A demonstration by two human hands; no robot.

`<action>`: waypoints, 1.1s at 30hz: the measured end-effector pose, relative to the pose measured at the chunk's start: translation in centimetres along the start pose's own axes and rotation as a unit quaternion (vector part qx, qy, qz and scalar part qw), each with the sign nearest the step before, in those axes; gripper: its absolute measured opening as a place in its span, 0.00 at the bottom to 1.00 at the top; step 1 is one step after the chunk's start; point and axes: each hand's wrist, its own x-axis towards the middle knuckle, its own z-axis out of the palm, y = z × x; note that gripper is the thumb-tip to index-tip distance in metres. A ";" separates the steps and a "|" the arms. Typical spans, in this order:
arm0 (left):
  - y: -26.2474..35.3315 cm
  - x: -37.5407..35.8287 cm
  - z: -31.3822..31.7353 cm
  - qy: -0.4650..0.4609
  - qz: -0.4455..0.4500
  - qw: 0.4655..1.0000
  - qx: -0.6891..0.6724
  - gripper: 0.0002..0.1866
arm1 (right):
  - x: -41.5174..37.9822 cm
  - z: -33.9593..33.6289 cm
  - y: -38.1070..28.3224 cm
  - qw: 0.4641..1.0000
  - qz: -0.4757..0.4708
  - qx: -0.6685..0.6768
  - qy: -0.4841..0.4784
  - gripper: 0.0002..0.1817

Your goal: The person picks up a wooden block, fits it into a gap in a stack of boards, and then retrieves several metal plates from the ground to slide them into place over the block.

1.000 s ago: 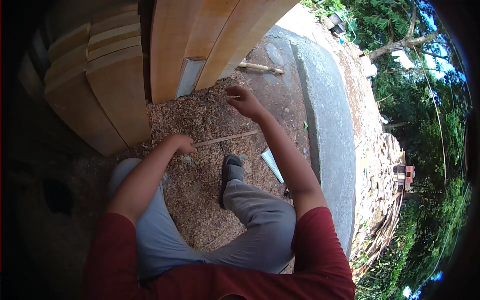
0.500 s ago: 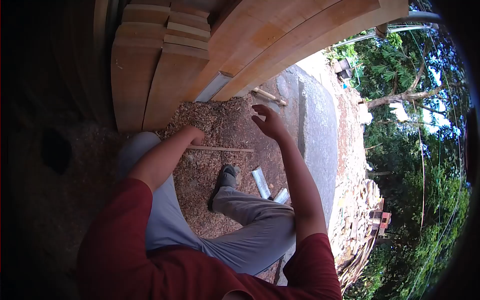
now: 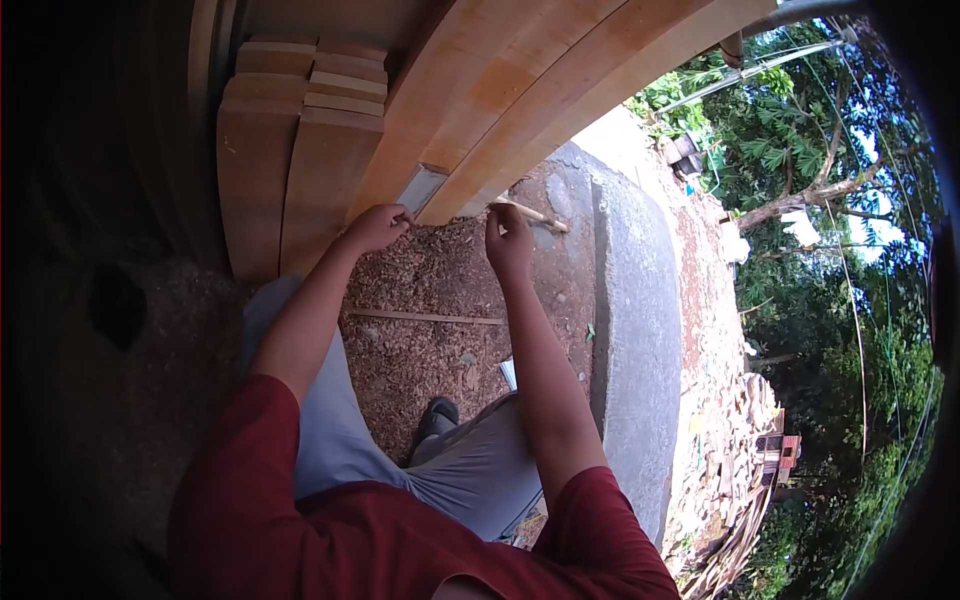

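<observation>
My left hand (image 3: 378, 228) is closed, its fingertips pressed together just below a pale, flat-ended piece (image 3: 420, 188) on the big wooden boards (image 3: 490, 85). Whatever it pinches is too small to make out. To the right, my right hand (image 3: 510, 242) has curled fingers at the near end of a light stick (image 3: 540, 218); whether it touches the stick or holds something small is unclear. Below both hands, a thin wooden strip (image 3: 425, 317) lies across the wood shavings.
Stacked thick planks (image 3: 325, 160) stand at the left. Wood shavings (image 3: 400, 365) cover the ground around my shoe (image 3: 437, 412). A concrete ledge (image 3: 640, 300) runs along the right, with scrap wood (image 3: 740, 450) and trees beyond. A pale metallic piece (image 3: 508, 374) lies by my right forearm.
My left hand has moved up from beside the thin strip toward the boards. My right hand has shifted left and its fingers have curled in. The view has shifted slightly.
</observation>
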 end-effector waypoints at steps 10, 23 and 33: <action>7.1 -0.7 -1.9 0.050 0.106 0.989 0.087 0.09 | 3.4 8.5 5.4 0.995 -0.089 0.020 -0.028 0.12; 31.8 -8.4 -3.1 0.008 -0.001 0.964 0.265 0.09 | 2.2 16.7 11.3 0.970 -0.090 -0.089 -0.209 0.52; 44.5 -11.7 -10.1 0.056 -0.062 0.900 0.428 0.10 | 2.9 15.3 13.9 0.971 -0.105 -0.041 -0.210 0.49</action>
